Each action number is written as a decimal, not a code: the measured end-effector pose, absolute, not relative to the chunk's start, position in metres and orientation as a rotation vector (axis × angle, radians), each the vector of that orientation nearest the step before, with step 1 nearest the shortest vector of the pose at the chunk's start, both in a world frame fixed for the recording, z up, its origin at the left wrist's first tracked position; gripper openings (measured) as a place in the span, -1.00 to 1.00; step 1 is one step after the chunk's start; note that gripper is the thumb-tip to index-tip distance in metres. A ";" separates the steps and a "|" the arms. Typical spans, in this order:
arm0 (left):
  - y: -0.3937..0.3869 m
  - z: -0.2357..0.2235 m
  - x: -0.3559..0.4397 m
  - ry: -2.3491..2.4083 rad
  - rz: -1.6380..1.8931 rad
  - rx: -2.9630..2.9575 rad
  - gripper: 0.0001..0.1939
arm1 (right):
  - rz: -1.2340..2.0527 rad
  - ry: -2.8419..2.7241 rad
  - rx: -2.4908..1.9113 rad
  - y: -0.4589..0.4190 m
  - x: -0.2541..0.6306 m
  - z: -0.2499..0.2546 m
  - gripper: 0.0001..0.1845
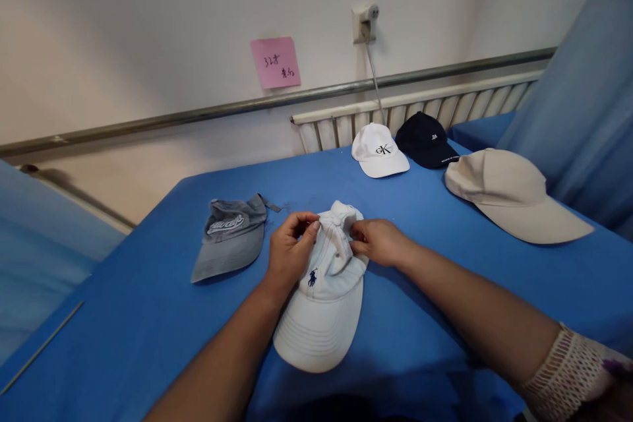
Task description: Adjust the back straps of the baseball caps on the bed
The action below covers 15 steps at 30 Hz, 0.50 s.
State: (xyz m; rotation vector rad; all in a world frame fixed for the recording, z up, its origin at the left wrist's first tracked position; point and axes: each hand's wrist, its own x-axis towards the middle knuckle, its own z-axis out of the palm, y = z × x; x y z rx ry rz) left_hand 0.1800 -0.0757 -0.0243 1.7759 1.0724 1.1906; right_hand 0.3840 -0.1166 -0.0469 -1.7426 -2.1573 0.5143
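A pale, nearly white baseball cap with a dark blue horse-and-rider emblem lies in front of me, its brim toward me and its crown creased. My left hand pinches the left side of the crown between thumb and fingers. On the opposite side, my right hand grips the crown's edge, its fingertips partly hidden behind the fabric. Just left of my left hand rests a grey cap with white lettering and a loose back strap.
Toward the back of the blue-covered table sit a white cap and a black cap. A large beige cap lies at the right. A thin rod is at the left edge. Blue curtains flank the table.
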 end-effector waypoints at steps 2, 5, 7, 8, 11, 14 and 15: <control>-0.075 -0.025 0.180 1.074 1.177 1.776 -0.81 | 0.485 -2.178 -1.769 -0.116 0.380 -0.046 -0.84; -0.074 -0.026 0.179 1.075 1.179 1.779 -0.81 | 0.451 -2.214 -1.774 -0.116 0.373 -0.046 -0.89; -0.073 -0.027 0.179 1.080 1.177 1.788 -0.81 | 0.463 -2.196 -1.774 -0.117 0.372 -0.046 -0.92; -0.072 -0.027 0.178 1.083 1.183 1.791 -0.82 | 0.476 -2.169 -1.767 -0.118 0.373 -0.046 -0.93; -0.069 -0.026 0.175 1.105 1.250 1.780 -0.82 | 0.501 -1.937 -1.675 -0.120 0.384 -0.043 -0.94; -0.065 -0.023 0.173 1.110 1.346 1.758 -0.83 | 0.529 -1.589 -1.430 -0.121 0.399 -0.039 -0.90; -0.065 -0.022 0.172 1.102 1.359 1.758 -0.83 | 0.559 -1.518 -1.342 -0.122 0.402 -0.038 -0.89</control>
